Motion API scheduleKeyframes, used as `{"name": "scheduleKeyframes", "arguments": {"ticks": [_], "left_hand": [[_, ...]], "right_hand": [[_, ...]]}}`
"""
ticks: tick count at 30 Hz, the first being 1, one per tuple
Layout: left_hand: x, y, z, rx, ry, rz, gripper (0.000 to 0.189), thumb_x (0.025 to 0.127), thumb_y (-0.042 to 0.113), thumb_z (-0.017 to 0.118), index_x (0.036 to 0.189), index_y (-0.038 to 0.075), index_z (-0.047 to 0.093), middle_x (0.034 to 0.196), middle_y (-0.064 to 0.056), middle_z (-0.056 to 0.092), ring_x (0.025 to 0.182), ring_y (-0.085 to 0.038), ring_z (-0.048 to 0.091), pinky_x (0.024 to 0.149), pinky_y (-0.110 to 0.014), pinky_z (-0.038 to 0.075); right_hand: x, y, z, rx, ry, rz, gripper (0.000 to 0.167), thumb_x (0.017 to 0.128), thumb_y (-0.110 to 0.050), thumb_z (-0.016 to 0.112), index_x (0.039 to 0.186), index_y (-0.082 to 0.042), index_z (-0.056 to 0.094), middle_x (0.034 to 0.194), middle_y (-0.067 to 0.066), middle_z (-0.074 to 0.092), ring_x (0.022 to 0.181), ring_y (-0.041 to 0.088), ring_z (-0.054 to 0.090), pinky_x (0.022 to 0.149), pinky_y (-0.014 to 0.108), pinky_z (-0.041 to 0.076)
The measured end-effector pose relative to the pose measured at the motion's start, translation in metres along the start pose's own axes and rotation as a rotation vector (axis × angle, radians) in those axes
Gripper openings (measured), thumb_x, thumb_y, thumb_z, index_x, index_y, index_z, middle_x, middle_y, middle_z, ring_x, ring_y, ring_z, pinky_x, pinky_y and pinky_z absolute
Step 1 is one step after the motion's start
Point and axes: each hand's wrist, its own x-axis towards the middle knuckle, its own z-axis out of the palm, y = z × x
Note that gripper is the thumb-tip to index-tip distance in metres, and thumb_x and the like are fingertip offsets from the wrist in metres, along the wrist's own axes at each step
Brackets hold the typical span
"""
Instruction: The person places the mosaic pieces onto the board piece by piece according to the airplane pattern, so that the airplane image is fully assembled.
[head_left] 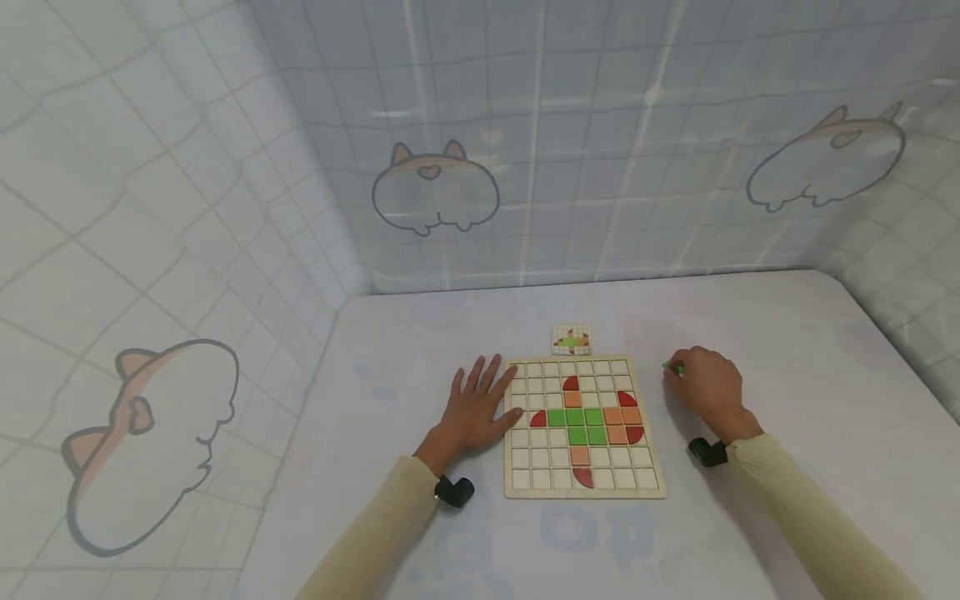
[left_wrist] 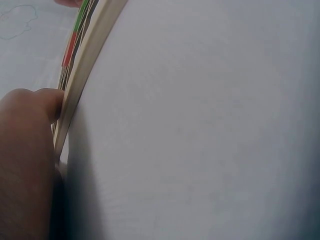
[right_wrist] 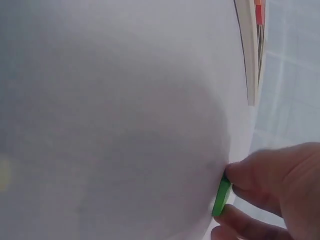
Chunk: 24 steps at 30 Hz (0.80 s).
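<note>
My left hand (head_left: 474, 414) lies with fingers spread at the left edge of a wooden grid board (head_left: 531, 479), its thumb and index finger touching the border. On the board, green square tiles (head_left: 575, 418) sit in the middle, with orange squares (head_left: 615, 433) and red quarter-round tiles (head_left: 582, 477) around them. Right of the board, my right hand (head_left: 707, 385) pinches a small green tile (right_wrist: 221, 196) between thumb and fingers, close to the tabletop. Its full shape is partly hidden by the fingers.
A small pattern card (head_left: 571, 340) with a coloured picture on a grid lies just beyond the board's far edge. White tabletop (head_left: 405, 358) surrounds the board. Tiled-pattern walls (head_left: 585, 167) with cartoon drawings close off the back and sides.
</note>
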Motion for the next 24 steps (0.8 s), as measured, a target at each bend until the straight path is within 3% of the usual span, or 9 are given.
{"name": "scheduleKeyframes", "arguments": {"ticks": [7,15,19,24], "left_hand": [[0.0,-0.001,0.002,0.006,-0.005,-0.003,0.076,0.097,0.068,0.023,0.16,0.028,0.01,0.165,-0.005,0.001,0.149,-0.029,-0.004,0.114,-0.058,0.005],[0.001,-0.001,0.001,-0.014,-0.001,-0.002,0.076,0.097,0.067,0.026,0.16,0.028,0.011,0.165,-0.004,0.001,0.149,-0.029,-0.004,0.114,-0.058,0.004],[0.0,-0.001,0.0,-0.009,0.005,0.002,0.076,0.097,0.067,0.026,0.16,0.027,0.011,0.165,-0.005,0.002,0.149,-0.03,-0.002,0.114,-0.058,0.005],[0.0,0.0,-0.002,-0.008,0.009,0.01,0.076,0.097,0.066,0.027,0.16,0.026,0.013,0.165,-0.007,0.004,0.149,-0.031,0.0,0.113,-0.059,0.007]], "right_hand": [[0.005,-0.008,0.001,-0.004,-0.014,-0.048,0.018,0.078,-0.016,0.08,0.084,-0.001,0.072,0.07,0.007,0.066,0.057,0.021,0.053,0.053,0.038,0.043],[-0.002,-0.036,-0.001,0.047,-0.042,-0.112,0.014,0.079,-0.017,0.078,0.087,-0.005,0.076,0.085,0.011,0.071,0.065,0.022,0.054,0.052,0.035,0.043],[-0.008,-0.055,0.002,0.089,-0.014,-0.224,0.01,0.077,-0.018,0.078,0.082,-0.009,0.078,0.087,0.009,0.072,0.064,0.019,0.051,0.049,0.032,0.041],[-0.018,-0.076,0.01,0.127,0.048,-0.464,0.007,0.073,-0.017,0.08,0.078,-0.013,0.079,0.08,0.0,0.072,0.066,0.015,0.056,0.055,0.032,0.046]]}}
